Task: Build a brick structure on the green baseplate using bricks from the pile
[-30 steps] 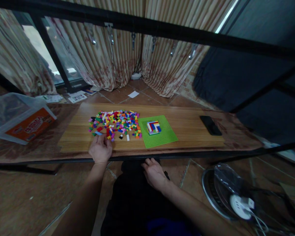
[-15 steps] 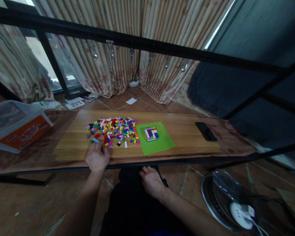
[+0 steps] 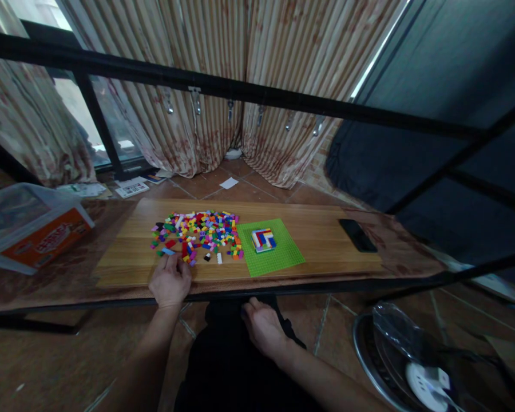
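Note:
My left hand [image 3: 170,281] rests at the near edge of a pile of small building bricks [image 3: 203,228], palm down, its fingers bent and close together. A light blue brick [image 3: 167,251] lies right at its fingertips; whatever is under the fingers is hidden. Over my lap, below the table's front edge, my right hand [image 3: 265,329] is curled closed, and I cannot make out what its fingers hold. A green baseplate [image 3: 283,258] lies right of the pile. On it stands a low square brick build [image 3: 264,240] in white, red, blue and yellow.
The wooden board [image 3: 326,252] bears the bricks and, at its right end, a black phone [image 3: 357,235]. A clear plastic box [image 3: 47,197] with an orange label stands at left. A dark metal bar [image 3: 240,88] with hanging clips crosses beyond the table. A white power strip [image 3: 424,386] sits low right.
The view has tilted slightly, so the table sits a little lower. My left hand stays at the pile's edge and my right hand stays over my lap; the brick build looks the same.

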Tool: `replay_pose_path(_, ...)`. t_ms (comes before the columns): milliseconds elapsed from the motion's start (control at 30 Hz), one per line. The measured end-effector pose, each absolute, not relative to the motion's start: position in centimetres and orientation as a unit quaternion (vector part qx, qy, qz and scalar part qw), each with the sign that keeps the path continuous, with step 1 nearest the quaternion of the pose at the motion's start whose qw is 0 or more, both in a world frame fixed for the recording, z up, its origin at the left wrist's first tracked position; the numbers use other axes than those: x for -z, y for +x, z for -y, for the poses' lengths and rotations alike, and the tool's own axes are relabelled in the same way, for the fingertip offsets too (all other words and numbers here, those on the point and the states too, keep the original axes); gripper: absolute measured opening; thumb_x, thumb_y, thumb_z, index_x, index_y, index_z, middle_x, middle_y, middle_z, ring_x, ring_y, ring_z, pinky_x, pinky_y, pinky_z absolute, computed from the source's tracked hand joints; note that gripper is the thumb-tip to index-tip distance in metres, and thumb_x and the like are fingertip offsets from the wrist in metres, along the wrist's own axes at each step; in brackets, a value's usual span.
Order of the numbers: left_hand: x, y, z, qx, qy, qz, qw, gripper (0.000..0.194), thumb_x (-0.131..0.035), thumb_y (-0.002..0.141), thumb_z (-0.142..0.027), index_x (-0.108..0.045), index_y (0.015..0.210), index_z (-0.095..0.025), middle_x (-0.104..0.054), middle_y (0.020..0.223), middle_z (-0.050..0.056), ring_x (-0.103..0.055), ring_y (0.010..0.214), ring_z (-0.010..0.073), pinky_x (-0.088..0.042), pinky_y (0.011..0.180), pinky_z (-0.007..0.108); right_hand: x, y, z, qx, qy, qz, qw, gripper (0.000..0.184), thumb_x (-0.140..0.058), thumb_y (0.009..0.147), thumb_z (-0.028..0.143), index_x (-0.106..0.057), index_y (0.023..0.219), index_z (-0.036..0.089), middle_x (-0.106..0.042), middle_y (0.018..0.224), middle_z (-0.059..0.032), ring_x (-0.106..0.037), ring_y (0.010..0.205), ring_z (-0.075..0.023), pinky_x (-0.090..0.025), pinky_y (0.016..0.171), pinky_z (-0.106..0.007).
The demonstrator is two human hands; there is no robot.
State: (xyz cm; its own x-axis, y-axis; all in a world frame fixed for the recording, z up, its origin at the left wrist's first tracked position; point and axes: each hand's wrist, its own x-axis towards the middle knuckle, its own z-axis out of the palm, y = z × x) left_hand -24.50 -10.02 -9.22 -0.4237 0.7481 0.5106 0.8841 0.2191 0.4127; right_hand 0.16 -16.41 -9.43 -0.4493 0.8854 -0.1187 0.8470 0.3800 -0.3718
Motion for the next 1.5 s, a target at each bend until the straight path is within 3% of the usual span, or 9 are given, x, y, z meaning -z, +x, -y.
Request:
replay_pose_path(167, 9.1, -24.4, 10.1, 0.337, -0.525, 0.774, 0.106, 0.026, -0.048, 0.082, -0.023, -0.068, 0.100, -0.019, -0.065, 0.090, 0.008, -0.058, 0.080, 0.0219, -0.037, 0.064, 0.030, 7.2, 3.0, 13.9, -0.390, -0.508, 0.689, 0.338, 0.017, -0.055, 0.088, 0.029, -0.066, 0.097, 0.019, -0.070, 0.090, -0.0042, -0.065, 0.082, -0.0164, -0.051, 0.077, -0.029)
replay_pose_path(333, 9.0, -24.3, 10.1, 0.334, -0.526, 0.773, 0.116, 0.026, -0.048, 0.082, -0.022, -0.068, 0.098, -0.019, -0.066, 0.090, 0.007, -0.058, 0.079, 0.0212, -0.037, 0.063, 0.030, 6.3, 4.4, 10.5, -0.413, -0.497, 0.618, 0.448, 0.025, -0.065, 0.079, 0.037, -0.069, 0.094, 0.018, -0.071, 0.087, -0.0051, -0.065, 0.080, -0.0178, -0.053, 0.075, -0.032)
replay_pose_path(567, 9.0, -24.3, 10.1, 0.334, -0.532, 0.769, 0.116, 0.027, -0.047, 0.082, -0.022, -0.068, 0.099, -0.019, -0.066, 0.090, 0.007, -0.059, 0.079, 0.0210, -0.038, 0.064, 0.030, 5.7, 5.4, 8.2, -0.233, -0.562, 0.696, 0.382, 0.019, -0.059, 0.080, 0.029, -0.069, 0.092, 0.018, -0.068, 0.087, -0.0049, -0.063, 0.074, -0.0160, -0.051, 0.070, -0.029)
replay_pose_path(800, 9.0, -24.3, 10.1, 0.331, -0.528, 0.774, 0.112, 0.027, -0.047, 0.082, -0.023, -0.067, 0.099, -0.019, -0.067, 0.091, 0.008, -0.060, 0.081, 0.0216, -0.038, 0.065, 0.029, 5.1, 6.0, 6.8, -0.045, -0.607, 0.773, 0.179, 0.019, -0.051, 0.083, 0.012, -0.067, 0.091, 0.017, -0.067, 0.087, -0.0084, -0.062, 0.078, -0.0191, -0.046, 0.070, -0.028)
replay_pose_path(933, 9.0, -24.3, 10.2, 0.335, -0.522, 0.776, 0.110, 0.027, -0.046, 0.083, -0.024, -0.068, 0.098, -0.019, -0.066, 0.090, 0.007, -0.059, 0.079, 0.0209, -0.038, 0.065, 0.029, 4.8, 4.8, 6.7, -0.014, -0.578, 0.811, 0.093, 0.026, -0.045, 0.081, 0.002, -0.066, 0.087, 0.016, -0.066, 0.089, -0.0116, -0.062, 0.081, -0.0221, -0.045, 0.070, -0.030)
replay_pose_path(1133, 9.2, -24.3, 10.2, 0.332, -0.527, 0.775, 0.106, 0.027, -0.047, 0.083, -0.023, -0.068, 0.100, -0.019, -0.066, 0.091, 0.008, -0.059, 0.080, 0.0214, -0.038, 0.066, 0.029, 5.3, 4.5, 6.9, -0.067, -0.551, 0.816, 0.165, 0.034, -0.046, 0.079, 0.002, -0.066, 0.102, 0.017, -0.066, 0.098, -0.0098, -0.061, 0.090, -0.0217, -0.046, 0.080, -0.030)
replay_pose_path(1300, 9.4, -24.4, 10.1, 0.332, -0.525, 0.776, 0.105, 0.027, -0.047, 0.083, -0.023, -0.068, 0.100, -0.019, -0.065, 0.091, 0.008, -0.058, 0.080, 0.0209, -0.037, 0.066, 0.029, 5.7, 6.2, 7.0, -0.112, -0.593, 0.764, 0.227, 0.023, -0.050, 0.087, 0.019, -0.066, 0.104, 0.017, -0.066, 0.098, -0.0090, -0.063, 0.087, -0.0217, -0.047, 0.080, -0.034)
replay_pose_path(1500, 9.3, -24.3, 10.2, 0.329, -0.527, 0.776, 0.112, 0.027, -0.047, 0.084, -0.023, -0.068, 0.099, -0.018, -0.066, 0.090, 0.008, -0.058, 0.080, 0.0207, -0.037, 0.066, 0.029, 6.4, 5.7, 6.8, -0.088, -0.620, 0.749, 0.216, 0.022, -0.057, 0.087, 0.038, -0.068, 0.092, 0.020, -0.066, 0.087, -0.0058, -0.061, 0.084, -0.0221, -0.046, 0.075, -0.034)
